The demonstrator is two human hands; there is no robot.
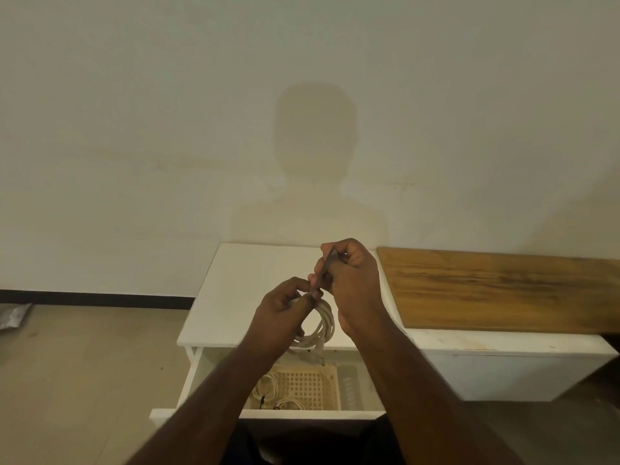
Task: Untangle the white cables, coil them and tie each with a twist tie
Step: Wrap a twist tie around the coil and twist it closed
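Tying stage on this coil: left hand (pixel 285 308) grips the coiled white cable (pixel 323 325) above the bench (pixel 235 297), right hand (pixel 349 273) pinches the dark twist tie (pixel 323 271) at its top. Two coils (pixel 268 385) sit in the drawer basket (pixel 303 385); looks near done, ties there unclear

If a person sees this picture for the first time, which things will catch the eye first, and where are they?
First come the two hands in the middle: the left hand holds a coiled white cable, and the right hand pinches a dark twist tie above the white cabinet. Next, the person's shadow fills the wall behind. Below, an open drawer holds a basket with more coiled cables.
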